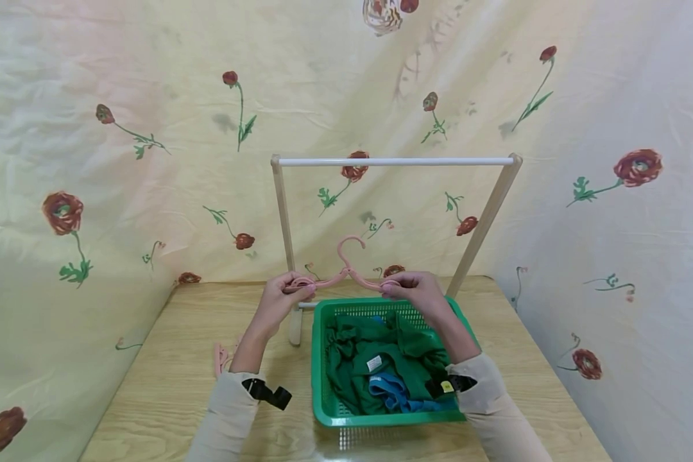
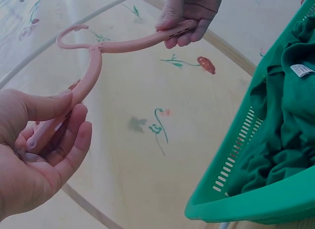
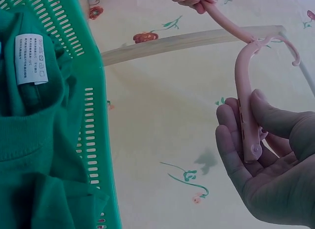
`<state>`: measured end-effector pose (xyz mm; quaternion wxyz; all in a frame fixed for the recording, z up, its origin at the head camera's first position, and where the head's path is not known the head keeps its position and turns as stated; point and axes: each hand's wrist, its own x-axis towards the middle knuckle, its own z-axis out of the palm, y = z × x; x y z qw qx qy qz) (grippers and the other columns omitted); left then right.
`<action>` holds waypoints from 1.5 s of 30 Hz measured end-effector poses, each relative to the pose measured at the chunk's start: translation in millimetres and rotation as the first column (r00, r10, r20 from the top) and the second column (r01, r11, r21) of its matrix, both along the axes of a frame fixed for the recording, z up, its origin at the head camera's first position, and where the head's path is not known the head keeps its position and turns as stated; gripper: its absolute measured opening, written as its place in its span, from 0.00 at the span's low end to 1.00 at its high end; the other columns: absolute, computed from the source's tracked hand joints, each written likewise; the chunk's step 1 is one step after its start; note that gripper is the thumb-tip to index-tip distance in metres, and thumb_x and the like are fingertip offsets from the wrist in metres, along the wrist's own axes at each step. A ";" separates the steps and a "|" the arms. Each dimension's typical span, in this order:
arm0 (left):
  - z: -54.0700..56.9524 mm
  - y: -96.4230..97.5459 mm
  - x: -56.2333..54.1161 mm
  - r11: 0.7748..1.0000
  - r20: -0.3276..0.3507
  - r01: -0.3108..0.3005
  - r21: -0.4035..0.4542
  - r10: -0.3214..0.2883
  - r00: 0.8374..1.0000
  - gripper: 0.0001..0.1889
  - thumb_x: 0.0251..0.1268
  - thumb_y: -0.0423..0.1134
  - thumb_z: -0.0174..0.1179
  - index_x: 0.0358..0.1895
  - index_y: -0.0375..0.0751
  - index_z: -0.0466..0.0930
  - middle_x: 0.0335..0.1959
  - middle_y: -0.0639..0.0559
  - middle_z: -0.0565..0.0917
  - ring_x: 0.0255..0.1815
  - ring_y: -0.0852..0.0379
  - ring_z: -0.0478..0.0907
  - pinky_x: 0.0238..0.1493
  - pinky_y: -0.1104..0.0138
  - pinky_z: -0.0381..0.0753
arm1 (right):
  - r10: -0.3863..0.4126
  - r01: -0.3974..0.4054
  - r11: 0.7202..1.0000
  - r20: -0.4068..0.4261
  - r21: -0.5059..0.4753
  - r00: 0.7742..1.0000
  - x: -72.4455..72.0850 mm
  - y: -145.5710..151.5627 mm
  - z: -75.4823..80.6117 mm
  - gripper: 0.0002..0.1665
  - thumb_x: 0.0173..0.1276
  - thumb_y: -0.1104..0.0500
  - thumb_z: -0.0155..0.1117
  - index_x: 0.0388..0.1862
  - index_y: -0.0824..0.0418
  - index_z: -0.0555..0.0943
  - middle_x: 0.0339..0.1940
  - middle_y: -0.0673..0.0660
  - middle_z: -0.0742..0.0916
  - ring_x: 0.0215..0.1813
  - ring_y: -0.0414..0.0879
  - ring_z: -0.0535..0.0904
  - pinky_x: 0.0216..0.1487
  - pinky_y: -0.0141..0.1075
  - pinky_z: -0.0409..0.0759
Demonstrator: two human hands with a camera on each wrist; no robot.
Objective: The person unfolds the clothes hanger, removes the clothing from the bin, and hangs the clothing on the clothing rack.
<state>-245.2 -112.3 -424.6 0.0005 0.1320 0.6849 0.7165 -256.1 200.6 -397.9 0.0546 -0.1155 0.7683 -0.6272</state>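
A pink clothes hanger [image 1: 346, 272] is held up between both hands, its hook pointing upward. My left hand [image 1: 277, 300] pinches the hanger's left arm between thumb and fingers. The right hand [image 1: 420, 294] grips the other arm the same way, near its end. In the left wrist view the hanger [image 2: 92, 74] shows a joint in the middle below the hook. Below the hands stands a green basket [image 1: 319, 372] holding green clothing [image 1: 401, 353] with a white label and a blue garment [image 1: 388, 388].
Behind the basket rises a rack with a white rail [image 1: 393, 162] and wooden legs [image 1: 487, 218]. More pink hangers [image 1: 222, 359] lie on the wooden table [image 1: 167, 378], partly behind the left forearm. A flowered cloth [image 1: 179, 160] hangs round the table.
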 end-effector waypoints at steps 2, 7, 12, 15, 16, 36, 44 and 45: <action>-0.3 0.5 0.3 1.000 0.000 -0.003 -0.006 0.003 1.000 0.13 0.71 0.31 0.63 0.51 0.23 0.80 0.35 0.58 0.86 0.38 0.58 0.87 0.49 0.61 0.88 | -0.002 0.002 1.000 -0.004 0.007 1.000 0.0 0.0 0.5 0.21 0.72 0.61 0.68 0.54 0.78 0.82 0.33 0.48 0.91 0.43 0.52 0.90 0.48 0.39 0.88; -1.0 1.2 1.4 1.000 0.002 -0.010 -0.015 0.010 1.000 0.13 0.71 0.31 0.63 0.51 0.23 0.80 0.34 0.58 0.86 0.37 0.60 0.86 0.50 0.58 0.88 | -0.023 0.023 1.000 -0.001 0.008 1.000 0.8 -0.7 1.2 0.20 0.72 0.62 0.68 0.52 0.78 0.82 0.31 0.48 0.91 0.40 0.48 0.90 0.48 0.41 0.88; -1.1 2.0 2.8 1.000 -0.003 -0.016 -0.026 0.016 1.000 0.14 0.71 0.32 0.64 0.51 0.24 0.81 0.34 0.59 0.86 0.37 0.60 0.87 0.49 0.60 0.88 | -0.044 0.044 0.999 -0.005 -0.002 0.999 2.6 -1.7 0.5 0.17 0.71 0.63 0.68 0.50 0.77 0.84 0.31 0.49 0.91 0.38 0.45 0.90 0.47 0.40 0.88; -1.7 2.3 3.3 0.999 -0.004 -0.020 -0.040 0.020 1.000 0.14 0.70 0.33 0.65 0.51 0.25 0.82 0.34 0.59 0.86 0.37 0.59 0.87 0.47 0.62 0.88 | -0.051 0.051 0.999 -0.010 -0.011 0.999 3.5 -2.0 -0.7 0.16 0.71 0.64 0.68 0.50 0.77 0.84 0.31 0.49 0.91 0.38 0.46 0.90 0.46 0.38 0.88; -1.9 2.3 3.1 0.999 -0.004 -0.020 -0.043 0.020 1.000 0.14 0.70 0.34 0.65 0.51 0.26 0.82 0.34 0.59 0.86 0.37 0.59 0.87 0.47 0.63 0.87 | -0.052 0.052 0.999 -0.012 -0.012 0.999 3.7 -2.2 -1.1 0.17 0.71 0.64 0.68 0.50 0.77 0.84 0.31 0.49 0.91 0.38 0.46 0.90 0.45 0.37 0.88; 1.2 4.0 0.7 0.991 -0.038 -0.060 -0.120 0.055 0.998 0.09 0.69 0.32 0.66 0.46 0.30 0.85 0.36 0.54 0.83 0.37 0.60 0.78 0.39 0.70 0.79 | -0.123 0.120 0.989 -0.027 -0.085 0.992 -0.1 -5.8 -9.3 0.14 0.72 0.66 0.66 0.48 0.79 0.84 0.30 0.44 0.90 0.35 0.38 0.88 0.45 0.33 0.87; 0.5 3.6 -5.5 0.996 -0.036 -0.044 -0.083 0.041 0.998 0.10 0.69 0.32 0.65 0.47 0.28 0.84 0.33 0.56 0.83 0.36 0.61 0.80 0.39 0.71 0.79 | -0.145 0.143 0.983 -0.010 -0.116 0.989 -3.4 -8.8 -13.8 0.16 0.73 0.66 0.64 0.50 0.81 0.82 0.29 0.43 0.90 0.35 0.36 0.88 0.44 0.31 0.87; 0.3 3.4 -6.2 0.996 -0.036 -0.040 -0.077 0.037 0.999 0.10 0.69 0.32 0.65 0.47 0.28 0.83 0.33 0.56 0.84 0.36 0.61 0.81 0.40 0.71 0.80 | -0.147 0.145 0.982 -0.008 -0.117 0.989 -3.6 -9.1 -13.9 0.16 0.73 0.66 0.65 0.50 0.81 0.82 0.29 0.43 0.90 0.35 0.36 0.88 0.44 0.31 0.87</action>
